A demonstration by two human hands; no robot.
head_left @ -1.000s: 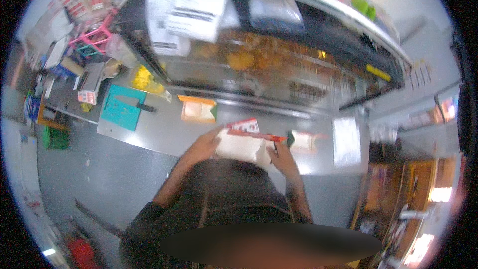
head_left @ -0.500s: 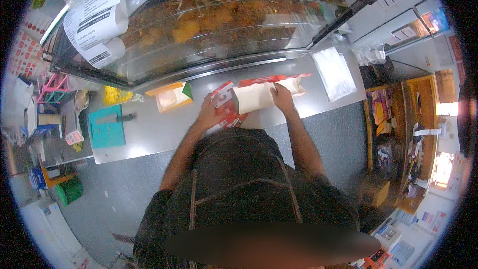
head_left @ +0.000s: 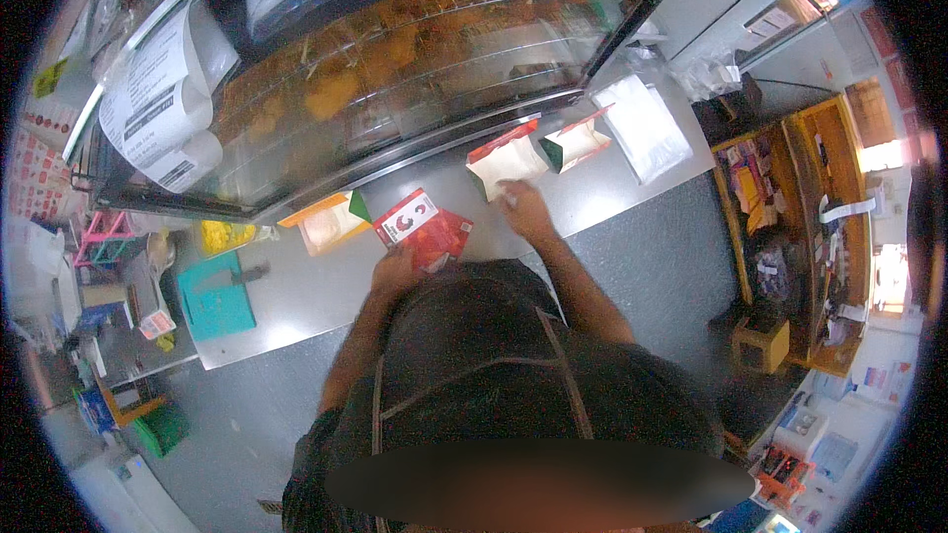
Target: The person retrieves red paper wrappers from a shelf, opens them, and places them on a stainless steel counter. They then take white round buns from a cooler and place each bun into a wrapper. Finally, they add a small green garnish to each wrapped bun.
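Note:
My left hand (head_left: pixel 395 272) is closed on the near edge of several flat red paper bags (head_left: pixel 425 230), fanned low over the steel counter. To their right an opened paper bag (head_left: pixel 506 168), cream inside with a red edge, lies mouth toward me. My right hand (head_left: pixel 523 209) has its fingers curled at this bag's near edge, seemingly pinching it. Beside it, farther right, sits another opened bag (head_left: pixel 581 144) with a red edge and a green side. An orange-edged bag with a green side (head_left: pixel 329 225) lies open left of the red bags.
A glass-fronted food case (head_left: pixel 395 89) runs along the counter's back. At left, a knife (head_left: pixel 229 278) rests on a teal cutting board (head_left: pixel 212 311). White sheets in clear plastic (head_left: pixel 644 128) lie at the right end. Wooden shelves (head_left: pixel 780 217) stand at right.
The cream-and-red bag has shifted away from the red bags and toward the other opened bag. My right hand moved to its near edge. The red bags now show uncovered, and the whole view has tilted.

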